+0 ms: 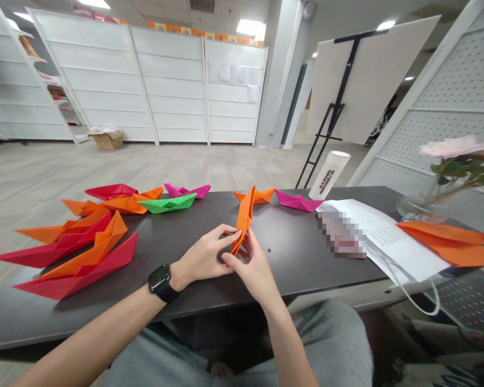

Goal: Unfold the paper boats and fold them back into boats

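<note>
Between my two hands an orange paper boat (245,212) is held upright on its end above the dark table (294,269). My left hand (210,250), with a black watch on its wrist, pinches the paper from the left side. From the right, my right hand (256,269) grips its lower part with thumb and fingers. Part of the folded paper is hidden behind the fingers. Just beyond it sit another orange paper boat (262,196) and a magenta paper boat (298,201).
Several red and orange paper boats (80,277) crowd the table's left, near a green one (169,203). To the right lie printed sheets (387,236), a blurred-out object (342,236), a white cable (431,310) and orange folded paper (452,244). A white cylinder (328,174) and flower vase (417,207) stand behind.
</note>
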Action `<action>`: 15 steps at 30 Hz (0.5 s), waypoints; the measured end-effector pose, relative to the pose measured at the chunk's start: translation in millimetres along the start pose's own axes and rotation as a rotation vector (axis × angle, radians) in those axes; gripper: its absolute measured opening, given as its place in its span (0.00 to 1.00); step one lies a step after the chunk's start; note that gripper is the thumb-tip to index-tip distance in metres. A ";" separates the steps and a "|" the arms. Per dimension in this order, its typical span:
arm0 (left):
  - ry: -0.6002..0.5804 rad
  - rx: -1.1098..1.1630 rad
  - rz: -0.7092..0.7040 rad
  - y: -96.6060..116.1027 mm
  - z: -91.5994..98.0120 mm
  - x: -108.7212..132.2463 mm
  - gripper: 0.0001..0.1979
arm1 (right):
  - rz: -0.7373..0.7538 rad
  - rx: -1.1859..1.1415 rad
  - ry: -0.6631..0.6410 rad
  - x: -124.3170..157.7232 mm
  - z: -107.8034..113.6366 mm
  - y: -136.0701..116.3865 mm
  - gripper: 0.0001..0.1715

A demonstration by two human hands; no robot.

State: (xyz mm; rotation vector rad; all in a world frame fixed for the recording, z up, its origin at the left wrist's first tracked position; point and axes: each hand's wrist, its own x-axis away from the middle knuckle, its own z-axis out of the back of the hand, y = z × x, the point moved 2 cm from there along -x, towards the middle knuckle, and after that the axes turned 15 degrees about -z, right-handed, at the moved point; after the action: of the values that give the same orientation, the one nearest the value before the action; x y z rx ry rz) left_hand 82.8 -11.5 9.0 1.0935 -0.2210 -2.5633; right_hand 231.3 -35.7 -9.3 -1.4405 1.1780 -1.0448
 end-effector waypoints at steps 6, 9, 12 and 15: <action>0.149 0.210 0.142 -8.5 12.7 -1.8 0.19 | -0.066 0.026 0.024 -4.6 31.7 -3.4 0.21; 0.315 0.488 0.458 -23.1 11.0 0.2 0.23 | -0.163 0.027 -0.089 -0.6 38.8 -7.3 0.20; 0.265 0.780 0.581 -28.8 4.1 0.1 0.20 | -0.222 -0.049 -0.143 4.6 41.3 -13.7 0.24; 0.443 0.819 0.666 -34.2 3.9 2.5 0.15 | -0.204 -0.276 -0.219 7.7 45.4 -21.4 0.33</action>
State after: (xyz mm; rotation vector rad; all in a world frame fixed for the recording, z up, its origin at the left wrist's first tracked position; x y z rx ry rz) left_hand 69.8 19.3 0.7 1.4768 -1.3321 -1.5796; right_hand 280.1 -34.8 4.5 -1.8732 1.0611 -0.8555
